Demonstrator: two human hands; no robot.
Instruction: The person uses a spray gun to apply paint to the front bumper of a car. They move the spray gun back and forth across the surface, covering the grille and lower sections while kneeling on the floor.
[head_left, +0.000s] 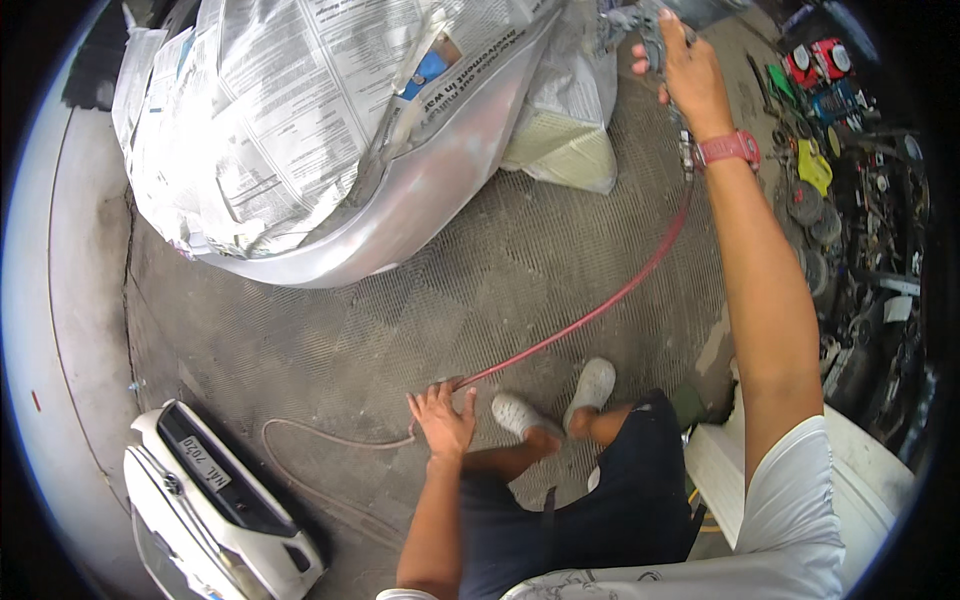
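Note:
My right hand (695, 80) is raised at the upper right, wrapped round a grey spray gun (652, 40) with an air hose fitting below its handle. From that fitting a red hose (625, 290) curves down to my left hand (442, 418). The hose passes behind the fingers of my left hand, which seem curled loosely over it, and comes out at the wrist side. Ahead stands a car body panel (440, 190) with a patchy grey and pinkish surface. Newspaper sheets (290, 110) and clear plastic (590, 100) cover the area round it.
A white car bumper (240, 520) with a black grille lies at the lower left. Slack hose (300, 425) trails over the ridged floor (330, 340). Tools and parts (830, 190) crowd the right side. A white panel (850, 460) stands beside my right leg, and a pale wall (60, 300) is at left.

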